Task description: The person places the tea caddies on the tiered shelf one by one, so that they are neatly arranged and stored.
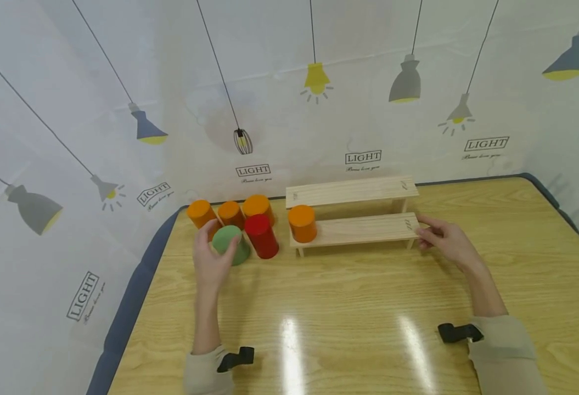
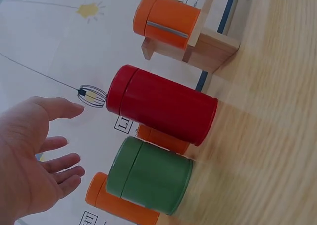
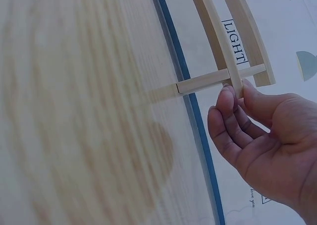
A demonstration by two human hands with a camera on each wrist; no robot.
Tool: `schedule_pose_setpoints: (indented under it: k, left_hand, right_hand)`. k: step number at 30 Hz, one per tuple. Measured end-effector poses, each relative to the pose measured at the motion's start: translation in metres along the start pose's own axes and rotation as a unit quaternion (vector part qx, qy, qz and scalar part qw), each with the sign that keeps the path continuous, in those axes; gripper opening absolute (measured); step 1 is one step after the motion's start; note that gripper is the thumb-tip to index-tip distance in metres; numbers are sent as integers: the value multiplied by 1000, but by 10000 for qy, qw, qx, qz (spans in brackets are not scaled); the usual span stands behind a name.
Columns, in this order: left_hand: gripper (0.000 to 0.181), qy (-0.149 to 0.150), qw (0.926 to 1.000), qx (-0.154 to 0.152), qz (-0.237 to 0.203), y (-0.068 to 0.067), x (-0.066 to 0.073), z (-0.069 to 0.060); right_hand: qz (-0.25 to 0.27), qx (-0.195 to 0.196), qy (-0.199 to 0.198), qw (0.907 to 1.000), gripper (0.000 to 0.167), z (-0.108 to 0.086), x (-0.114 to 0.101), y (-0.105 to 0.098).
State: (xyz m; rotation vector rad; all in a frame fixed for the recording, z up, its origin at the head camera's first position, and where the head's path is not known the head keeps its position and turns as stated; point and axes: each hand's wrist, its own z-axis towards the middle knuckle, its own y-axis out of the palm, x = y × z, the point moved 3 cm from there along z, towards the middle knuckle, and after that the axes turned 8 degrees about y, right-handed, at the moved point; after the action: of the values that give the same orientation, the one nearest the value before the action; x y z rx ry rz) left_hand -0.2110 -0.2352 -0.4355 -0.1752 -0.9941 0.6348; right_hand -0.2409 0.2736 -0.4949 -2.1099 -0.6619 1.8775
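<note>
A green canister (image 1: 226, 236) stands upright on the table, with my left hand (image 1: 211, 264) over its near left side. In the left wrist view, the fingers and thumb are spread and apart from the green canister (image 2: 151, 175). Just right of it stands a taller red canister (image 1: 262, 237). An orange canister (image 1: 302, 224) sits on the left end of the lower step of a light wooden two-tier rack (image 1: 363, 230). My right hand (image 1: 444, 241) pinches the right end of that lower step between thumb and fingers, clearly shown in the right wrist view.
Behind the green and red canisters stand several orange ones: one at the far left (image 1: 200, 210), a smaller one (image 1: 231, 213) and a wider one (image 1: 258, 205). The rack's upper step (image 1: 353, 190) lies near the table's back edge, before a wall sheet printed with lamps.
</note>
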Motion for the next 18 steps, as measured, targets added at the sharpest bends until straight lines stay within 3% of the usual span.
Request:
schedule_pose_setpoints:
  k: [5,12,18]
  left_hand:
    - [67,-550,9974,-371,278,-3,-15,-5]
    - [80,-999,9908,-781,474,1,-39,-10]
    - [87,-1241,9884,-875,55,8,-59,-14]
  right_hand:
    - [1,-11,19,10000,58,0,1,0]
    - [76,-62,93,9999,57,1,3,1]
    - [59,-40,91,9999,57,0,1,0]
